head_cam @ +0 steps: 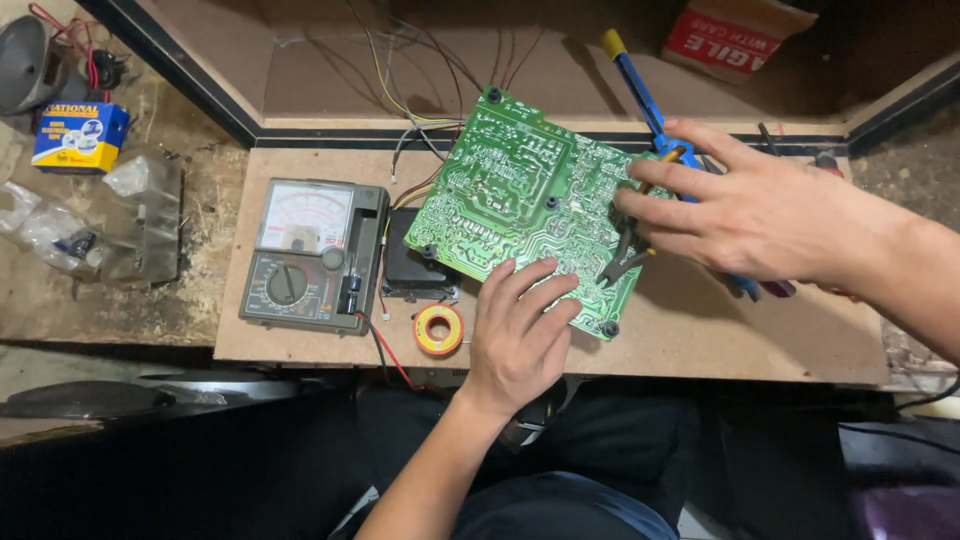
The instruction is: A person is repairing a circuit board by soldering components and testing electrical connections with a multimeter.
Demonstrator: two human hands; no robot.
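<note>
The board (520, 200) lies solder side up mid-worktop (700, 340), the meter (312, 255) at its 9 o'clock. The left hand (520, 335), fingers spread, presses its near edge. The right hand (750, 215) clamps pliers (622, 262) at 3 o'clock; a slip could scratch traces.

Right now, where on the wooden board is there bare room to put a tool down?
Free: the strip between circuit board and the wooden board's right edge, below the right hand. Crowded: between multimeter, solder reel and left hand.
</note>
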